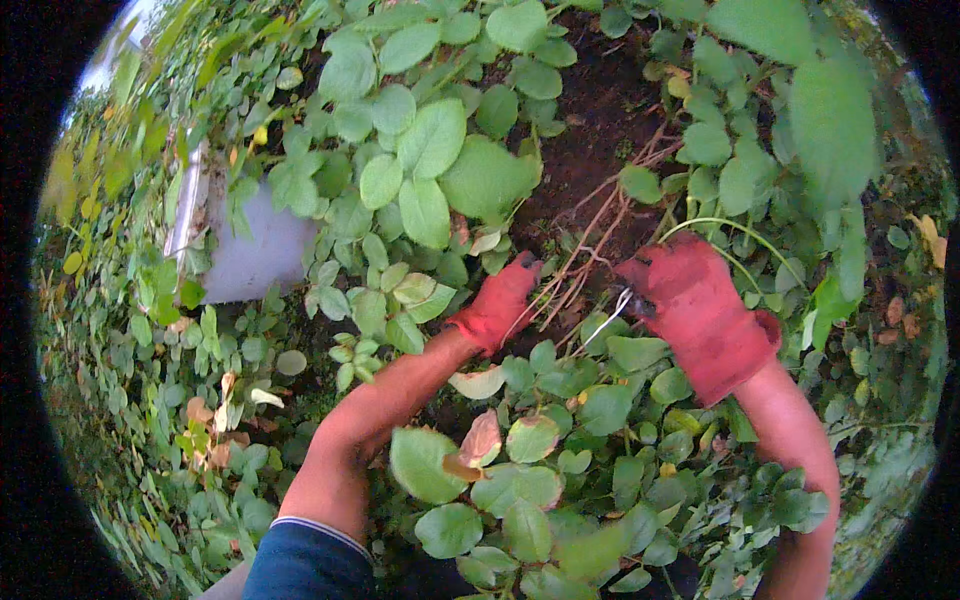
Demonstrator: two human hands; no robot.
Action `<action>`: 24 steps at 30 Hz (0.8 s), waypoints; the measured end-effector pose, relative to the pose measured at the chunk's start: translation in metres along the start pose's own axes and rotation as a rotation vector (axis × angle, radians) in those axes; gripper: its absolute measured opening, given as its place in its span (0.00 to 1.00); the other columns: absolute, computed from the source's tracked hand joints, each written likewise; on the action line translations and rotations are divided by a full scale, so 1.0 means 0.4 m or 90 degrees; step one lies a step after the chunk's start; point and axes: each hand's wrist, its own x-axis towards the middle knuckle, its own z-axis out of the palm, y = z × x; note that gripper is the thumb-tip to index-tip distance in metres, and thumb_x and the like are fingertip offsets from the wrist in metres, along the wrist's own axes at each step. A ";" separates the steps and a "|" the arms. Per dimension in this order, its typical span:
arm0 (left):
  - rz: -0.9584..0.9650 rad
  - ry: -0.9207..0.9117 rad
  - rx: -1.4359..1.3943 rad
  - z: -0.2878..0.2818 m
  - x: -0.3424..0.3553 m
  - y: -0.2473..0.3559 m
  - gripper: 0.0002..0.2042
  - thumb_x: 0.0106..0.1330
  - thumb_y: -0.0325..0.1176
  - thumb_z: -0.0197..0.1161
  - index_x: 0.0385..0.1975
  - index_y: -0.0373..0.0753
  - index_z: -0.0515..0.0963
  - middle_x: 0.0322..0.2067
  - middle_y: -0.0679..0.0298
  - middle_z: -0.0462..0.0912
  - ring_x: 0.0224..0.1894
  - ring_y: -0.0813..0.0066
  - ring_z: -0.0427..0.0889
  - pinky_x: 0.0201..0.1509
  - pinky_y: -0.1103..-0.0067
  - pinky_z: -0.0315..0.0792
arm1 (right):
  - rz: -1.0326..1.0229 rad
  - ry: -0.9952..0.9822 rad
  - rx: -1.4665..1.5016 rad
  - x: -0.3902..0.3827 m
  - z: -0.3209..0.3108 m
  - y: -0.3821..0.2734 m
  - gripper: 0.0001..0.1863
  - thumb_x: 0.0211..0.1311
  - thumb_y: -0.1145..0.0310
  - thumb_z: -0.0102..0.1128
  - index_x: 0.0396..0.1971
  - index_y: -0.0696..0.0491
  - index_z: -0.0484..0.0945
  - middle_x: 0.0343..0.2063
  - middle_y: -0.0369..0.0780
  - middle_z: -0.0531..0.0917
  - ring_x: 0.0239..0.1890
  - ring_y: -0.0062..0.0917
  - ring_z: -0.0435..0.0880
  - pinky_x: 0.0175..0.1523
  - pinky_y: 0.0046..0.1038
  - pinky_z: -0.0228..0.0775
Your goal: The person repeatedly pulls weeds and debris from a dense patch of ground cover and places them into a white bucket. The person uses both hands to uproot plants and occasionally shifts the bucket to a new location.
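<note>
My left hand point(497, 308), in a red glove with dark fingertips, is closed at the lower end of a bundle of thin brown stems point(592, 245). One thin stem crosses in front of the glove. My right hand point(700, 300), in a matching red glove, is closed to the right of the bundle. A thin whitish strip point(606, 321) sticks out below its fingers; whether it is a tool's edge or a tie I cannot tell. A slender green stem point(735, 224) arcs over the right glove. Leaves and the glove hide what the right fingers hold.
Leafy green bushes point(430, 190) crowd in on all sides, with large leaves point(525, 485) between my forearms. Dark soil point(590, 130) shows beyond the hands. A pale grey panel-like object point(255, 245) stands among leaves on the left. Some leaves are dry and brown.
</note>
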 end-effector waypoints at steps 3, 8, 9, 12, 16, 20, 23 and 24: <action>0.083 0.087 -0.071 -0.057 0.051 0.078 0.26 0.55 0.40 0.70 0.52 0.35 0.74 0.50 0.42 0.76 0.49 0.45 0.77 0.54 0.64 0.72 | -0.002 -0.015 0.000 0.004 -0.003 -0.001 0.19 0.38 0.64 0.68 0.37 0.43 0.82 0.31 0.36 0.81 0.35 0.32 0.80 0.44 0.35 0.73; 0.037 -0.012 -0.148 0.047 0.069 0.106 0.18 0.66 0.34 0.53 0.53 0.35 0.74 0.43 0.54 0.81 0.41 0.58 0.80 0.48 0.69 0.73 | -0.007 0.059 -0.009 -0.014 0.074 0.016 0.15 0.46 0.65 0.61 0.38 0.44 0.79 0.29 0.35 0.79 0.36 0.31 0.79 0.46 0.34 0.70; -0.044 -0.067 -0.226 0.071 0.040 0.085 0.17 0.70 0.36 0.48 0.52 0.34 0.75 0.41 0.56 0.83 0.38 0.62 0.80 0.44 0.71 0.74 | -0.010 0.052 -0.004 -0.013 0.106 0.015 0.14 0.47 0.65 0.60 0.37 0.45 0.78 0.29 0.35 0.78 0.36 0.30 0.79 0.47 0.33 0.70; 0.096 -0.051 0.197 0.002 -0.033 -0.112 0.15 0.68 0.36 0.55 0.48 0.35 0.78 0.35 0.50 0.84 0.35 0.52 0.83 0.41 0.68 0.77 | -0.051 0.091 0.057 0.045 0.118 -0.009 0.10 0.50 0.66 0.56 0.35 0.46 0.74 0.28 0.34 0.76 0.36 0.28 0.77 0.48 0.32 0.67; -0.065 0.060 -0.169 -0.037 -0.082 -0.118 0.13 0.57 0.26 0.61 0.43 0.36 0.80 0.37 0.59 0.85 0.38 0.64 0.82 0.44 0.73 0.76 | -0.166 0.118 0.907 0.018 0.259 0.022 0.05 0.54 0.67 0.50 0.31 0.47 0.70 0.27 0.33 0.73 0.36 0.26 0.75 0.50 0.30 0.64; -0.227 0.073 -0.317 -0.180 -0.125 -0.217 0.15 0.54 0.18 0.61 0.43 0.35 0.79 0.39 0.64 0.85 0.40 0.71 0.82 0.48 0.76 0.75 | -0.126 0.217 0.069 0.071 0.179 -0.021 0.06 0.53 0.69 0.50 0.33 0.50 0.70 0.27 0.34 0.74 0.36 0.27 0.77 0.50 0.30 0.67; -0.243 0.039 -0.296 -0.279 -0.170 -0.172 0.17 0.54 0.17 0.61 0.45 0.35 0.79 0.41 0.63 0.85 0.40 0.70 0.82 0.49 0.75 0.75 | -0.031 0.133 0.077 0.062 0.086 -0.026 0.12 0.52 0.71 0.53 0.38 0.50 0.73 0.29 0.38 0.78 0.35 0.31 0.80 0.44 0.33 0.74; -0.253 0.025 -0.290 -0.309 -0.189 -0.146 0.17 0.54 0.17 0.61 0.45 0.35 0.78 0.41 0.63 0.85 0.40 0.69 0.82 0.49 0.75 0.75 | -0.057 0.104 0.120 0.057 0.053 -0.010 0.13 0.51 0.71 0.56 0.39 0.51 0.76 0.30 0.42 0.80 0.34 0.36 0.82 0.39 0.37 0.77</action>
